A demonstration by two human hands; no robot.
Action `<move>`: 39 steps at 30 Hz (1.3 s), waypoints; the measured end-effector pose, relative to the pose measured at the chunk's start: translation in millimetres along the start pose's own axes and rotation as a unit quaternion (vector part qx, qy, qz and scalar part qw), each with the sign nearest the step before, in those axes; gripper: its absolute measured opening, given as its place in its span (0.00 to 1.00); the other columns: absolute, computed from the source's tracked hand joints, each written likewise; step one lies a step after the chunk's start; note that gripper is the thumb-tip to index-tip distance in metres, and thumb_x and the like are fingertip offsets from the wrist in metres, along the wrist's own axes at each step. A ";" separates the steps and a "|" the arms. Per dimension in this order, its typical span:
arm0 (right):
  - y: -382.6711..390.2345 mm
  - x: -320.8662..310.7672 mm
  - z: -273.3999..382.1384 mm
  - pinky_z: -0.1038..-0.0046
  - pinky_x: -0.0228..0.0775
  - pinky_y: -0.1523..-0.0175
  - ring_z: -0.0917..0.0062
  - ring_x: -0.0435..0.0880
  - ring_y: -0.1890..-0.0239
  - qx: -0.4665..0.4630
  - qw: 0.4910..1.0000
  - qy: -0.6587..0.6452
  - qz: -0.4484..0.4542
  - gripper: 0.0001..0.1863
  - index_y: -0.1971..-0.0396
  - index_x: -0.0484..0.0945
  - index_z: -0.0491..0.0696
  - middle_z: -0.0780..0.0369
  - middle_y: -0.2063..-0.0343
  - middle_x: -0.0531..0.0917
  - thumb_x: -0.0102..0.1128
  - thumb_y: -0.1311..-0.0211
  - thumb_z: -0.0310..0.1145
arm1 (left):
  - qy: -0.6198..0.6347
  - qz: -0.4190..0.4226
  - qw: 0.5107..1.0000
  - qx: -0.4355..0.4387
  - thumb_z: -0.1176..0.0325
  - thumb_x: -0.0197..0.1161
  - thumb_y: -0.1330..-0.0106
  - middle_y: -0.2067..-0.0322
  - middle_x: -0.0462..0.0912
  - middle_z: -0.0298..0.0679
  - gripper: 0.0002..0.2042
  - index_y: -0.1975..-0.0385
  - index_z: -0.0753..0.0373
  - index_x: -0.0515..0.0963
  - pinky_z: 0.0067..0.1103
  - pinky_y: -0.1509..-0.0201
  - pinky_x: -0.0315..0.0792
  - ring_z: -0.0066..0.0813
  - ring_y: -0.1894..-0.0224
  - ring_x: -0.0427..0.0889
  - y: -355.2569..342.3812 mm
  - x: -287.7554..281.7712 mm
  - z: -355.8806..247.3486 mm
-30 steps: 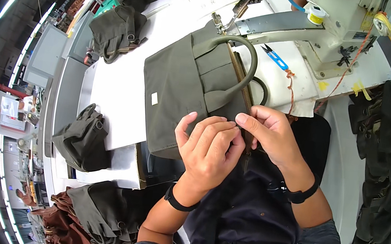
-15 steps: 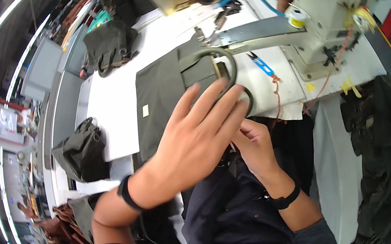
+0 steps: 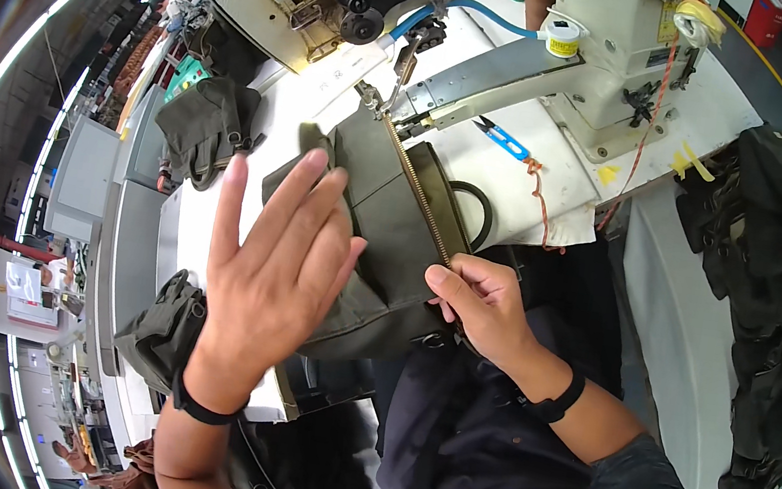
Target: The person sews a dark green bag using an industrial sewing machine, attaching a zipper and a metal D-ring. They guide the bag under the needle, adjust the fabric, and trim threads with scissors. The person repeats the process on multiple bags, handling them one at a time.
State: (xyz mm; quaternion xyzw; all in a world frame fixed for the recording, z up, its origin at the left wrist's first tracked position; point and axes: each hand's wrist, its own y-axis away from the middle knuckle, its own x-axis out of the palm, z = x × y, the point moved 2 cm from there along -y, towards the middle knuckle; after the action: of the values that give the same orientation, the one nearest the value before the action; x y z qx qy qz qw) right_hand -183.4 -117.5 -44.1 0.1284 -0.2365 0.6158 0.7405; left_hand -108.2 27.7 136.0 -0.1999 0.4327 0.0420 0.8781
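- Leaves room to move over the white tabletop (image 3: 189, 222), left of the dark olive handbag (image 3: 383, 228); tighter at right, toward the blue-handled thread snips (image 3: 505, 139).
- Lies beside the sewing-machine arm (image 3: 501, 81), with the near side reaching the person's lap.
- Shows printing on a yellow label (image 3: 562, 51) around the white container (image 3: 563, 31).
- Runs along the brass-toothed zipper (image 3: 417, 185) as long axis, slanting from the presser foot (image 3: 372, 100) down rightward; cannot tell if clamped there.
- Pinches the zipper's near end between thumb and fingers of the right hand (image 3: 485, 307).
- Spreads the fingers of the left hand (image 3: 275, 273) over the bag's left part; cannot tell if touching.
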 end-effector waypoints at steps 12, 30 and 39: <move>1.1 14.8 15.9 0.83 0.60 0.73 0.92 0.70 0.78 0.037 0.996 -0.075 -0.006 0.20 0.79 0.73 0.47 0.72 0.80 0.74 0.60 0.21 0.34 | 0.168 0.100 0.958 -0.209 0.28 0.50 0.31 0.33 0.75 0.50 0.42 0.26 0.54 0.71 0.49 0.21 0.44 0.46 0.32 0.72 34.1 44.0 -59.2; -27.4 4.6 14.9 0.81 0.62 0.73 0.91 0.71 0.78 0.052 0.997 -0.053 -0.001 0.19 0.78 0.74 0.44 0.69 0.81 0.76 0.61 0.22 0.32 | 0.165 0.111 0.953 -0.230 0.25 0.40 0.29 0.32 0.76 0.40 0.42 0.31 0.50 0.77 0.49 0.18 0.24 0.40 0.26 0.67 21.3 67.0 -45.6; -49.7 5.3 14.8 0.82 0.61 0.73 0.90 0.71 0.78 0.052 0.996 -0.067 -0.006 0.19 0.78 0.74 0.45 0.70 0.80 0.75 0.60 0.22 0.31 | 0.176 0.099 0.952 -0.230 0.26 0.43 0.29 0.33 0.77 0.40 0.40 0.31 0.51 0.77 0.50 0.17 0.25 0.42 0.27 0.69 9.5 78.7 -29.8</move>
State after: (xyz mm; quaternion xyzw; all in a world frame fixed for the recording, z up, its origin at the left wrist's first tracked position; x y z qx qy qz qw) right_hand -137.2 -130.4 -23.7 0.2090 -0.2524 0.6125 0.7193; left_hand -83.7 17.0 55.6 -0.3572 0.5764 0.1916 0.7096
